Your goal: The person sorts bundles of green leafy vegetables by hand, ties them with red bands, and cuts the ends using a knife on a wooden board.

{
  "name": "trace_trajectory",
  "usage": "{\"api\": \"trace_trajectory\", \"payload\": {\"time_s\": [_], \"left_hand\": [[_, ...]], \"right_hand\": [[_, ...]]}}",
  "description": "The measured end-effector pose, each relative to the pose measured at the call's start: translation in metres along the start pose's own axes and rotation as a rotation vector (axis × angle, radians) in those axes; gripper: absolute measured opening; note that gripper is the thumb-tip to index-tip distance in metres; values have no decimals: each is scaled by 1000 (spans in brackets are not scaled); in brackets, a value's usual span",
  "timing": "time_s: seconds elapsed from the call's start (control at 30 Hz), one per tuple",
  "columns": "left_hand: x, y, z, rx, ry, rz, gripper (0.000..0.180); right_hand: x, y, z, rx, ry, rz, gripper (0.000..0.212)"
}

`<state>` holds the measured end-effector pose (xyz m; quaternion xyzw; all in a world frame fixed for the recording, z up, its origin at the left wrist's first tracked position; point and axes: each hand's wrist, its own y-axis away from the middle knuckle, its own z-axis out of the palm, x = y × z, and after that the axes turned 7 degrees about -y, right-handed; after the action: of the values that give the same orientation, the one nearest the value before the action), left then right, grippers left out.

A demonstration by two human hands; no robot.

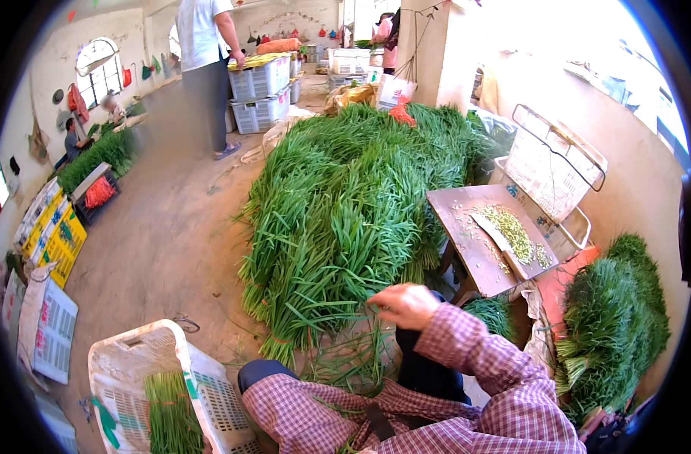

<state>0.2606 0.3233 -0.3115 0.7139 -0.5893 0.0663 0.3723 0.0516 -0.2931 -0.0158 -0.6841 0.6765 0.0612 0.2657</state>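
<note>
My right hand (406,305) reaches out of a purple checked sleeve, its fingers stretched leftward and holding nothing that shows. It hovers at the near edge of a big heap of green chives (345,204). Below the hand, loose chive leaves (349,359) lie scattered on the floor between my knees. My left hand is out of sight. At the lower left, a white plastic crate (137,340) holds a bundle of green stalks (173,416). On the right, a wooden board (466,219) carries a knife (500,242) and many chopped pale stalk ends (515,231).
More chive bundles (614,318) are piled at my right. A white crate (557,163) leans near the wall. A person (205,68) stands beside stacked grey crates (260,94) at the back. Yellow boxes (58,238) line the left side; other people sit beyond.
</note>
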Motion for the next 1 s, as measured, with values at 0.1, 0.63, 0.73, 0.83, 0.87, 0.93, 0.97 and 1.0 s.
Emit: {"api": "trace_trajectory", "payload": {"time_s": [0.1,0.63,0.73,0.83,0.87,0.93,0.97,1.0], "left_hand": [[52,1,-26,113,110,213,48],[143,159,-38,94,-223,6,54],[171,182,-49,13,-283,-134,69],[178,183,-48,-80,-488,-279,76],[175,187,-48,-66,-473,-253,77],[169,188,-45,-62,-437,-235,77],[161,186,-41,-47,-391,-235,74],[150,185,-35,-32,-347,-239,72]], "right_hand": [[28,26,-48,152,-3,163,34],[-31,-89,67,-394,-488,-436,28],[-23,-85,90,-550,-288,-548,29],[-10,-102,114,-700,-385,-412,25],[-9,-110,117,-751,-399,-350,26],[3,-134,121,-676,-474,-336,25],[9,-147,127,-633,-512,-330,27],[15,-153,138,-613,-516,-291,28]]}}
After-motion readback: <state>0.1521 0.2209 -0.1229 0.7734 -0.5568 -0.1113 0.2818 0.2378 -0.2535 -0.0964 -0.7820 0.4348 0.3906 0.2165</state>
